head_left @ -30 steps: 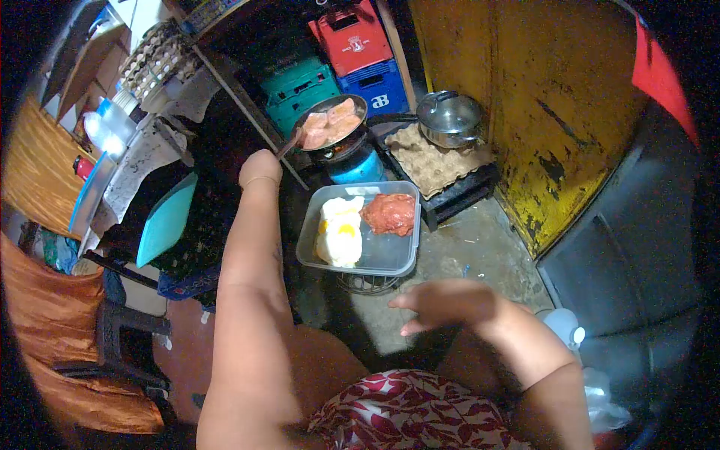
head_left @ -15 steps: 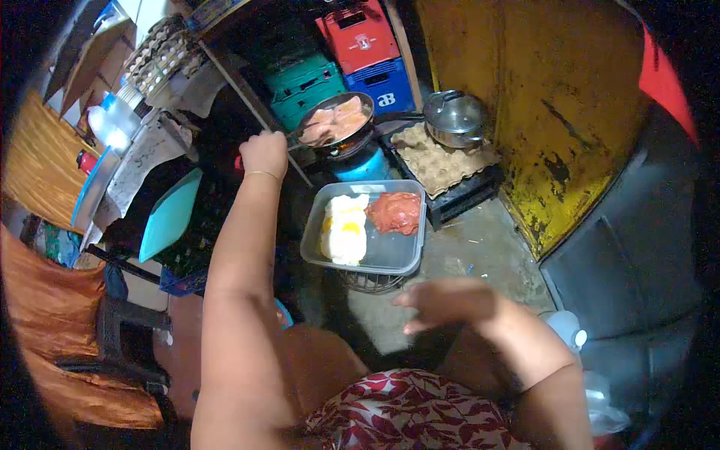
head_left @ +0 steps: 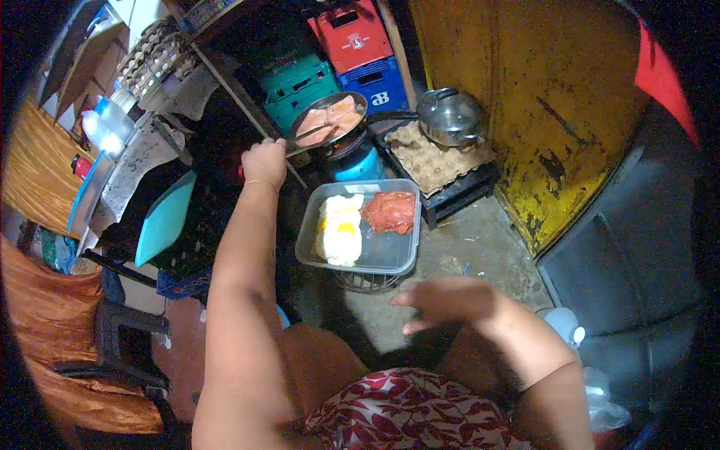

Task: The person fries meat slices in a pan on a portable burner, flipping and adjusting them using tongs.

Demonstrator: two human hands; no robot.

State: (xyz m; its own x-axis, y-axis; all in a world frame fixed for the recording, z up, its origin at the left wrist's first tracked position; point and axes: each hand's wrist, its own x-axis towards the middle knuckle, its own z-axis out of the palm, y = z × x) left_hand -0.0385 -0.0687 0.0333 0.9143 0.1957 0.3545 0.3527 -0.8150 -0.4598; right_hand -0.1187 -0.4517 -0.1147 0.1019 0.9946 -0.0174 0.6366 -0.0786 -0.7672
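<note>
My left hand (head_left: 264, 163) is closed around a long thin cooking utensil (head_left: 301, 136), whose red end pokes out behind the fist. Its far part reaches over the frying pan (head_left: 298, 120) and touches or lies close to the pink meat slices (head_left: 343, 114); the tip's shape is too small to tell. My right hand (head_left: 446, 309) hovers over the lap, empty, with thumb and fingers apart. Between the hands and the stove sits a clear plastic container (head_left: 382, 255) with fried eggs (head_left: 339, 231) on its left and reddish meat slices (head_left: 391, 212) on its right.
The pan rests on a burner above a blue gas canister (head_left: 360, 165). At its right a lidded pot (head_left: 448, 118) stands on an egg tray (head_left: 435, 161) over a black stove (head_left: 465, 191). Crates (head_left: 375, 82) are stacked behind. A teal board (head_left: 166, 217) leans at left.
My left hand has shifted slightly, and the utensil now extends farther across the pan, over the meat. The view has moved a little. My right hand stays where it was.
</note>
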